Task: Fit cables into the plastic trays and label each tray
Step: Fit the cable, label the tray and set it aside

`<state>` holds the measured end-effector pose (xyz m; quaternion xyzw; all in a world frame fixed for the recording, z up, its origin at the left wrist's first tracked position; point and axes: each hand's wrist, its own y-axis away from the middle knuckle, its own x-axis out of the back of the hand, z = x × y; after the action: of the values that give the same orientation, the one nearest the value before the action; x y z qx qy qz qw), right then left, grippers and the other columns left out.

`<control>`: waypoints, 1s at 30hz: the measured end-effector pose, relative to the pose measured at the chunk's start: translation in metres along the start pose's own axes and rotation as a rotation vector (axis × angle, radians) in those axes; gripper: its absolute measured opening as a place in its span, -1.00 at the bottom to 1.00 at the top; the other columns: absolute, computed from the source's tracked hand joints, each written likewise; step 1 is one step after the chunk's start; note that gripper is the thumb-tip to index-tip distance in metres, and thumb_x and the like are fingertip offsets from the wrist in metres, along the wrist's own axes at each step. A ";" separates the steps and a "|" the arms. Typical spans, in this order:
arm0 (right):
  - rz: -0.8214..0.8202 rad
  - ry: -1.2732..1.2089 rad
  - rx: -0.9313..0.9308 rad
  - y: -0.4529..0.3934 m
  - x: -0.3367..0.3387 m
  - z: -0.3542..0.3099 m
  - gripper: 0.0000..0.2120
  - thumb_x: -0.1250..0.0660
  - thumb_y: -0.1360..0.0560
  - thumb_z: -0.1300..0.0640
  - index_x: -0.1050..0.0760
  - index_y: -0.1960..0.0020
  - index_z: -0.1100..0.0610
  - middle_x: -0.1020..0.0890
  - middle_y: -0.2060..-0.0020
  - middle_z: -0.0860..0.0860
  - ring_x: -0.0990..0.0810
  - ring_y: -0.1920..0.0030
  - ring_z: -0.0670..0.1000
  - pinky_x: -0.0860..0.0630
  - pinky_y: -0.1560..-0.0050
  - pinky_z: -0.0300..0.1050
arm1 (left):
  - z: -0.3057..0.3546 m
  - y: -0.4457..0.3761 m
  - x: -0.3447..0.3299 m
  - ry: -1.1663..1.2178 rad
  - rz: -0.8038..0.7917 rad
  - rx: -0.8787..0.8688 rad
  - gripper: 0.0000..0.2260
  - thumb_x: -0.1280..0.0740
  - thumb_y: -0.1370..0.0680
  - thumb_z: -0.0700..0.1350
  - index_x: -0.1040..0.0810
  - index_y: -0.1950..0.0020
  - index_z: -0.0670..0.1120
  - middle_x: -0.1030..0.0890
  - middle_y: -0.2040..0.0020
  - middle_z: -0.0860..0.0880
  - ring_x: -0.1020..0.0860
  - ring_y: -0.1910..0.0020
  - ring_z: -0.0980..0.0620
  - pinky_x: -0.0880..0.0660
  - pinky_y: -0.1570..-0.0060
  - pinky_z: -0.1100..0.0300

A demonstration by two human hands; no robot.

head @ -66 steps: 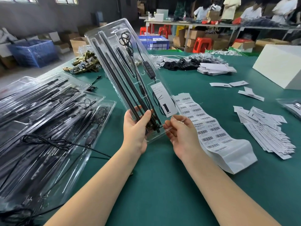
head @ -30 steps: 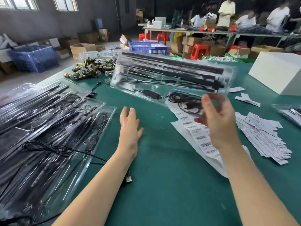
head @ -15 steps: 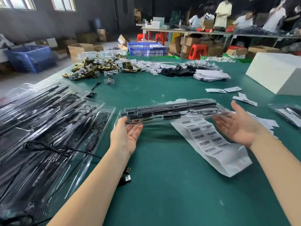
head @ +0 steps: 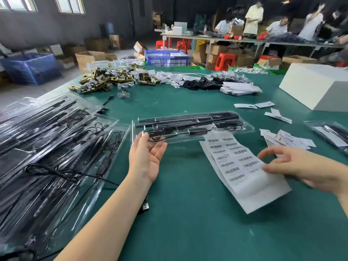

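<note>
A clear plastic tray (head: 188,127) packed with black rods and a coiled cable lies flat and crosswise on the green table (head: 188,223). My left hand (head: 146,157) is palm up with straight fingers, its fingertips at the tray's left near corner. A white sheet of barcode labels (head: 239,166) lies to the right, its far end tucked under the tray. My right hand (head: 293,166) hovers over the sheet's right edge, blurred, fingers loosely spread, the thumb tip touching the paper.
A stack of filled clear trays (head: 52,147) covers the left of the table, with a loose black cable and USB plug (head: 145,206) beside it. Loose white tags (head: 286,138), brass hardware (head: 105,80), a white box (head: 316,87) and another tray (head: 331,132) lie around.
The tray was turned from upright to crosswise, lowered and set flat on the table. My right hand left it and came down to the label sheet.
</note>
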<state>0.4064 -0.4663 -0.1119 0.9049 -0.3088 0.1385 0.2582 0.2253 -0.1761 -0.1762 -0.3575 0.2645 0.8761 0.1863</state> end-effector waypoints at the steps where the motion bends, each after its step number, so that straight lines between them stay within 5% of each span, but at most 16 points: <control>1: -0.023 -0.115 0.068 0.004 0.001 -0.007 -0.57 -0.54 -0.20 0.05 -0.58 -0.04 0.05 -0.59 0.33 0.10 -0.57 0.34 -0.01 -0.49 0.33 -0.23 | -0.002 0.000 0.000 -0.010 -0.013 -0.001 -0.80 -0.27 -0.62 -0.18 -0.43 -0.24 -0.09 -0.50 0.14 -0.14 -0.68 0.28 -0.10 -0.62 0.32 0.13; 4: -0.018 -0.404 0.263 0.014 -0.005 -0.033 -0.79 -0.46 -0.27 0.16 -0.64 0.11 -0.04 -0.63 0.32 0.07 -0.62 0.40 -0.01 -0.57 0.42 -0.22 | -0.007 0.001 0.001 -0.045 -0.036 0.016 -0.90 -0.27 -0.62 -0.18 -0.43 -0.13 -0.08 -0.51 0.14 -0.15 -0.68 0.29 -0.10 -0.62 0.34 0.10; 11: 0.180 -0.693 0.690 0.021 -0.030 -0.085 -0.85 -0.38 -0.37 0.18 -0.64 0.23 -0.06 -0.59 0.36 -0.10 -0.57 0.39 -0.13 -0.52 0.40 -0.29 | -0.011 0.003 0.002 -0.067 -0.045 0.097 -0.92 -0.28 -0.62 -0.18 -0.42 -0.09 -0.08 -0.49 -0.13 -0.26 -0.64 0.12 -0.17 -0.62 0.33 0.05; 18: 0.473 -0.556 1.086 0.014 -0.039 -0.102 -0.84 -0.43 -0.46 0.17 -0.59 0.17 -0.10 -0.58 0.28 -0.17 -0.48 0.19 -0.08 -0.43 0.02 -0.07 | -0.012 0.002 0.002 -0.106 -0.034 0.077 -0.84 -0.30 -0.60 -0.21 -0.41 -0.15 -0.08 -0.52 -0.16 -0.26 -0.62 0.09 -0.17 -0.64 0.25 0.03; 21: 0.446 -0.509 1.214 0.010 -0.047 -0.101 -0.78 -0.40 -0.50 0.22 -0.58 0.14 -0.11 -0.60 0.22 -0.19 -0.51 0.16 -0.15 -0.43 -0.01 -0.19 | -0.014 0.005 0.002 -0.180 -0.014 -0.015 -0.56 -0.35 -0.57 -0.19 -0.28 -0.40 -0.11 -0.48 -0.18 -0.15 -0.56 0.02 -0.02 -0.61 0.11 0.11; 25: 0.279 -0.546 1.097 -0.010 -0.066 -0.085 -0.75 -0.42 -0.44 0.28 -0.62 0.16 -0.09 -0.65 0.23 -0.17 -0.56 0.16 -0.16 -0.49 -0.01 -0.24 | -0.016 0.009 0.005 -0.565 0.040 -0.255 -0.16 -0.40 -0.53 -0.15 0.14 -0.57 0.00 -0.31 -0.37 -0.05 -0.38 -0.34 0.13 -0.30 -0.25 0.23; 28: 0.234 -0.579 0.884 -0.031 -0.085 -0.056 -0.79 -0.45 -0.41 0.26 -0.63 0.20 -0.07 -0.65 0.25 -0.12 -0.56 0.16 -0.08 -0.52 -0.01 -0.19 | -0.014 0.015 0.003 -0.891 0.133 -0.380 -0.27 -0.35 -0.53 -0.13 -0.01 -0.58 -0.03 -0.08 -0.55 -0.11 -0.05 -0.53 -0.01 -0.06 -0.39 0.16; 30: 0.238 -0.568 0.764 -0.043 -0.099 -0.036 -0.77 -0.42 -0.39 0.25 -0.63 0.22 -0.10 -0.64 0.27 -0.13 -0.55 0.18 -0.09 -0.51 0.02 -0.21 | -0.014 0.019 0.000 -1.178 0.204 -0.516 -0.38 -0.35 -0.53 -0.06 -0.19 -0.55 -0.02 -0.11 -0.55 -0.13 -0.01 -0.54 -0.08 0.04 -0.46 -0.06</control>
<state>0.3542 -0.3692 -0.1389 0.8954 -0.3953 0.0183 -0.2041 0.2225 -0.1997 -0.1785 0.1763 -0.0681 0.9741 0.1240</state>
